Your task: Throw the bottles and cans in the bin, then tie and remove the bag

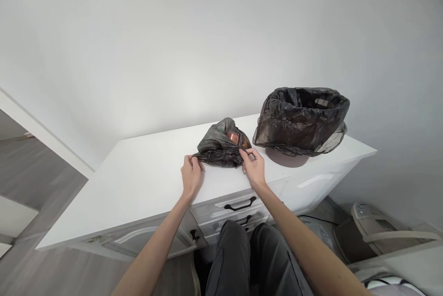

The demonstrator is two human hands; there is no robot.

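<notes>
Black bag [216, 141] sits between left grip [192, 174] and right grip [254, 168], edges pinched

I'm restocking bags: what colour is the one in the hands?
The bag is black; the head view shows it.

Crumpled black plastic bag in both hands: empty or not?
Not empty: the crumpled black plastic bag bulges, and a shiny reddish item shows in its right side. How full, cannot tell.
</notes>
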